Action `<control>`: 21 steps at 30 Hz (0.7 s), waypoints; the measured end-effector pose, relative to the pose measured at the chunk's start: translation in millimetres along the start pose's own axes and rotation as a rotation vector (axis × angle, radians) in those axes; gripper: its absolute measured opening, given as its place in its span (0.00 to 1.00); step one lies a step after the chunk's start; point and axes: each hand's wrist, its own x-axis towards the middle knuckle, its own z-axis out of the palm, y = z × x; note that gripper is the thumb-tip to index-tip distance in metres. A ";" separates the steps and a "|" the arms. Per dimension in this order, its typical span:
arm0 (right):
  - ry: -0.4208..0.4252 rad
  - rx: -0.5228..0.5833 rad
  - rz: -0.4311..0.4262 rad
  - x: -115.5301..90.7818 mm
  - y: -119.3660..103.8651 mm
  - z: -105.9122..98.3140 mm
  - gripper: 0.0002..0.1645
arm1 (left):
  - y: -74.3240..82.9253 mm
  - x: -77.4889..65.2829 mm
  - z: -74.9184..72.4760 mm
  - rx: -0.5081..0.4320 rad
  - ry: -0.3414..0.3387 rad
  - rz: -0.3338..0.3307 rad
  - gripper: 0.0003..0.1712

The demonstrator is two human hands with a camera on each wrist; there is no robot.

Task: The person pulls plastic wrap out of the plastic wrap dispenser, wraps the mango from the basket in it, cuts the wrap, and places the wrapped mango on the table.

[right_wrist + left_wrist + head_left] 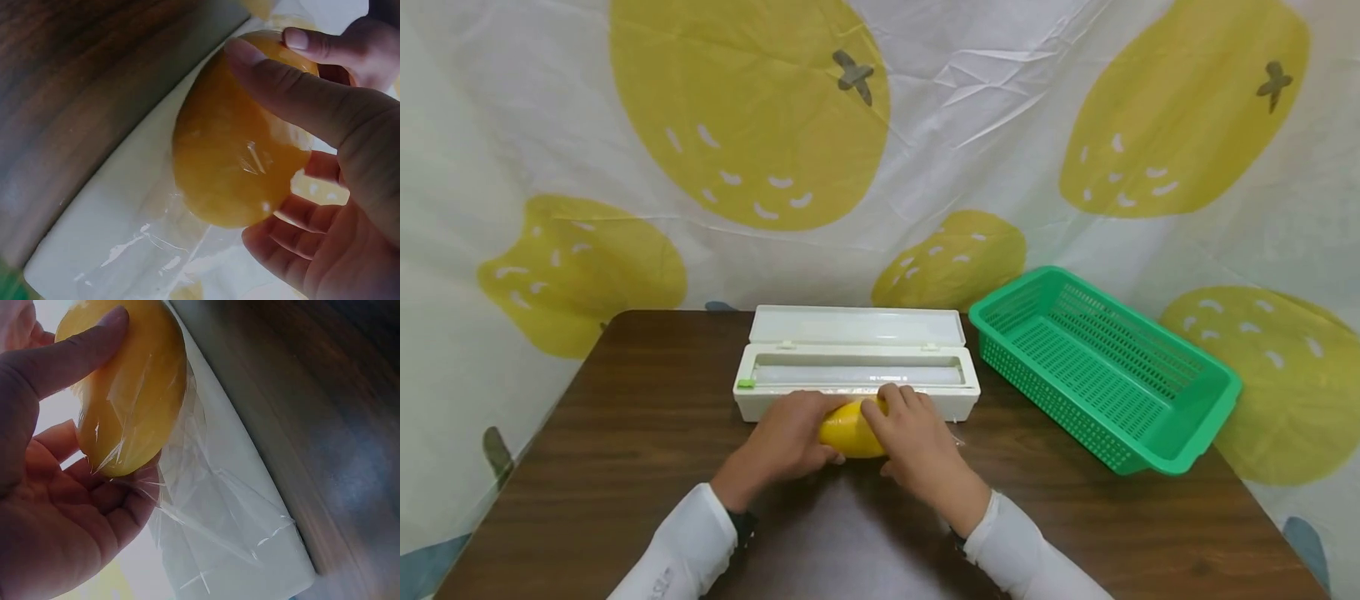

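Between both hands is a yellow mango point(850, 431), held in front of the white cling film dispenser point(752, 406). My left hand point(787, 435) grips one end, its thumb lying across the skin and the fingers curled beneath. The other end is held by my right hand point(922, 439), thumb on the near side and fingers behind. Clear cling film point(209, 519) covers the mango and trails off it in loose creases in the left wrist view. More film spreads beyond the fruit in the right wrist view. The dispenser's lid point(857, 325) stands raised, with the film roll point(820, 374) showing inside.
A green perforated basket point(1206, 442) stands at the right on the brown wooden table point(647, 400). On the dispenser's left end is a small green piece point(746, 383). Behind the table hangs a white cloth point(970, 100) printed with yellow fruit.
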 end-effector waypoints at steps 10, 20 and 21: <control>0.090 -0.063 0.003 2.9 0.6 16.4 0.36 | -2.6 -2.1 -2.0 -0.089 -0.024 -0.104 0.39; 0.058 -0.058 -0.002 6.0 4.0 16.2 0.37 | 11.1 -7.4 -2.3 0.215 0.060 0.011 0.35; 0.046 -0.057 -0.001 6.2 5.0 15.2 0.37 | 14.0 -7.9 -2.5 0.275 0.080 0.024 0.35</control>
